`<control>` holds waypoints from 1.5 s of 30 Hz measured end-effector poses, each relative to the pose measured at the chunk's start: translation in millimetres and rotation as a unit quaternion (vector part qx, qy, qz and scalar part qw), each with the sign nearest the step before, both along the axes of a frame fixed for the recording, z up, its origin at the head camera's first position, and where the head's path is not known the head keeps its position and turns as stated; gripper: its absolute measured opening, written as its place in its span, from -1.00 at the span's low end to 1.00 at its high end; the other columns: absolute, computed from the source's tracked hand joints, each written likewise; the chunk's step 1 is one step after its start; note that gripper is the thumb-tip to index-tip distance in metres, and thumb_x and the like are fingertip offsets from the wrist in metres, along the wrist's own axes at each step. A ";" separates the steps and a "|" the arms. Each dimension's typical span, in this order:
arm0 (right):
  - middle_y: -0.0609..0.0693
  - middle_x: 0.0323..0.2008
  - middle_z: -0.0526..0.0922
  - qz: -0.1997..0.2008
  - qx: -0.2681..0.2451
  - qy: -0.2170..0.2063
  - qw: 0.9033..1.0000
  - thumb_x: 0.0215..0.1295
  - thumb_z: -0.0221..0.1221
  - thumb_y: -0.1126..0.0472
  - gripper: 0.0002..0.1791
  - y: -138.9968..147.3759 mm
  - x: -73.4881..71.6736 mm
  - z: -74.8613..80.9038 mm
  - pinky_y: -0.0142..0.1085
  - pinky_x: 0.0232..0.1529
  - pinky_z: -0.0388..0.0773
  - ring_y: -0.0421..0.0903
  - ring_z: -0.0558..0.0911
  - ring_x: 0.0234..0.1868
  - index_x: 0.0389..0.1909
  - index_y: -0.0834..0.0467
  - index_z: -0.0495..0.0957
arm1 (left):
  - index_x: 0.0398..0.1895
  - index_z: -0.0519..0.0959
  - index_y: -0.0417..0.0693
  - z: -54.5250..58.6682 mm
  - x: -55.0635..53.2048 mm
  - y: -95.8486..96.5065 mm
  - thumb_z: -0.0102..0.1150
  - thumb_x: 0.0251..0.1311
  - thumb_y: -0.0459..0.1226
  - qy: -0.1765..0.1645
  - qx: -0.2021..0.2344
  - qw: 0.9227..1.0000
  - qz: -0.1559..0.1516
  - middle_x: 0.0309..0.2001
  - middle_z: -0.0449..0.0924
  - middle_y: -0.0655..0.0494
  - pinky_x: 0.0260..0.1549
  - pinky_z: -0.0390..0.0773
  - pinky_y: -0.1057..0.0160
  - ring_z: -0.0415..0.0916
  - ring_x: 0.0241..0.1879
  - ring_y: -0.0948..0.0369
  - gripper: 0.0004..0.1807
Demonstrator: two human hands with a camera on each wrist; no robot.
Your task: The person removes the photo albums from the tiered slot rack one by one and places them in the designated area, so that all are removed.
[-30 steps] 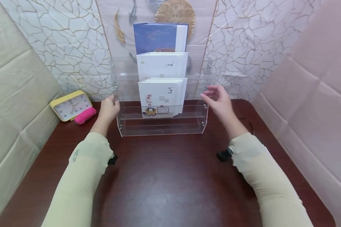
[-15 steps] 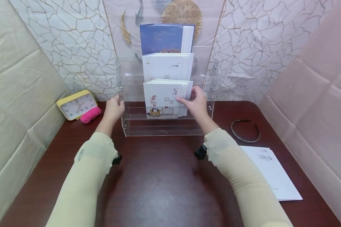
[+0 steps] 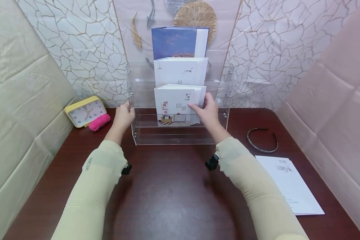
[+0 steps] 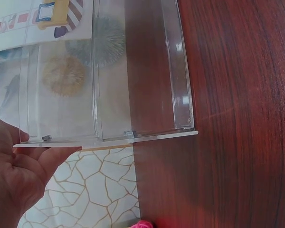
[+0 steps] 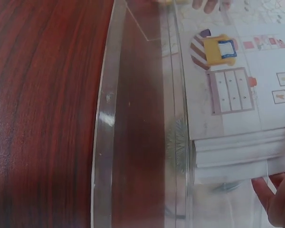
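A clear acrylic tiered rack [image 3: 174, 139] stands on the table, bearing books on its tiers. My left hand [image 3: 124, 115] grips its left side panel; the left wrist view has the thumb on the inner face of the panel [image 4: 147, 137] and fingers beneath. At the lowest filled tier, my right hand [image 3: 209, 111] pinches the right edge of a white book [image 3: 175, 103] with furniture drawings, thumb on the front and fingers behind. Its loose page edges [image 5: 242, 152] show in the right wrist view. Behind it are a second white book [image 3: 180, 70] and a blue-covered book [image 3: 174, 41].
Left of the rack, a yellow clock [image 3: 85, 111] leans by the wall with a pink fuzzy roll [image 3: 99, 122] before it. On the right lie a dark headband [image 3: 262, 150] and white papers [image 3: 291, 185]. Fabric walls enclose the table [image 3: 168, 186] behind and at both sides.
My right hand has moved left from beside the rack's right side to the front book and taken hold of its edge. The left hand keeps its grip. The head view has shifted slightly.
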State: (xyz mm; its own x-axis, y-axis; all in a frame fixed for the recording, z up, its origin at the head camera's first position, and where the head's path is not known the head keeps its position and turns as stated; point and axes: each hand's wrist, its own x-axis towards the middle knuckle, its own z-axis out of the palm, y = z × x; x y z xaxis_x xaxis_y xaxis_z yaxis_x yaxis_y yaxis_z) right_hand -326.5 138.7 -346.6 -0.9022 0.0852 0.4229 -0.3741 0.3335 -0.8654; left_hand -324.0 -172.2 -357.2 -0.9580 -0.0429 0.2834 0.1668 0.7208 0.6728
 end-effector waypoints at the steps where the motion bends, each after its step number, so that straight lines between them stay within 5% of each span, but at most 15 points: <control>1: 0.08 -0.19 0.61 0.000 0.000 0.005 1.000 0.01 0.40 0.21 -0.49 -1.7 -0.8 0.8 -0.22 -0.17 0.54 -0.07 0.60 -0.17 -0.08 0.20 0.36 | 0.09 0.39 -0.45 0.2 0.0 -0.3 -0.12 0.30 -0.37 -0.002 0.000 1.000 0.000 0.03 0.45 -0.41 0.10 0.33 -0.08 0.37 0.09 -0.20 -0.64; 8: 0.07 -0.19 0.61 -0.018 0.053 0.038 0.998 -0.03 0.42 0.20 -0.46 -23.4 -2.2 21.1 -0.25 -0.12 0.49 -0.06 0.57 -0.17 -0.07 0.19 0.37 | 0.06 0.39 -0.46 0.8 -0.2 -1.5 -0.13 0.31 -0.38 0.006 0.001 1.000 -0.003 0.01 0.46 -0.41 0.09 0.34 -0.08 0.38 0.08 -0.22 -0.66; 19: 0.10 -0.08 0.58 0.008 0.051 0.013 0.999 -0.01 0.39 0.28 -0.44 -48.9 -0.3 40.6 -0.20 -0.03 0.43 -0.01 0.53 -0.06 0.00 0.19 0.34 | -0.03 0.41 -0.46 0.2 -0.4 -1.0 -0.11 0.30 -0.37 0.000 -0.002 1.000 0.005 -0.06 0.49 -0.42 0.03 0.37 -0.09 0.41 0.01 -0.23 -0.70; 30: 0.18 -0.13 0.62 0.063 -0.082 0.013 0.995 -0.04 0.35 0.46 -0.53 -49.8 -3.0 38.5 -0.19 -0.06 0.50 0.02 0.59 -0.09 -0.14 0.28 0.33 | -0.08 0.43 -0.44 -0.1 -1.6 -1.4 -0.12 0.29 -0.37 0.001 -0.002 1.000 0.003 -0.06 0.49 -0.41 0.02 0.38 -0.08 0.42 0.01 -0.21 -0.72; 36: 0.24 -0.09 0.59 0.061 -0.097 0.014 0.993 -0.03 0.32 0.50 -0.54 -46.4 0.3 42.3 -0.18 -0.05 0.49 0.08 0.58 -0.06 -0.14 0.32 0.32 | -0.10 0.43 -0.44 -1.3 -3.4 2.2 -0.11 0.30 -0.36 0.004 -0.009 1.000 0.001 -0.11 0.50 -0.40 -0.02 0.41 -0.07 0.44 -0.04 -0.20 -0.73; 39: 0.21 -0.11 0.60 0.051 -0.112 0.021 0.992 -0.06 0.35 0.48 -0.53 -42.8 -10.3 40.0 -0.19 -0.06 0.50 0.05 0.58 -0.08 -0.14 0.28 0.34 | -0.10 0.43 -0.45 -1.2 -3.7 2.4 -0.10 0.29 -0.37 0.012 -0.012 1.000 0.004 -0.12 0.51 -0.40 -0.02 0.40 -0.08 0.44 -0.05 -0.21 -0.73; 45: 0.15 -0.13 0.61 0.038 -0.145 0.022 0.988 -0.06 0.33 0.51 -0.54 -34.7 -14.8 57.3 -0.19 -0.06 0.50 0.01 0.57 -0.10 -0.17 0.21 0.35 | -0.14 0.45 -0.44 -0.3 -2.7 -1.9 -0.10 0.28 -0.37 0.020 -0.016 1.000 0.011 -0.16 0.53 -0.39 -0.05 0.41 -0.08 0.46 -0.08 -0.21 -0.75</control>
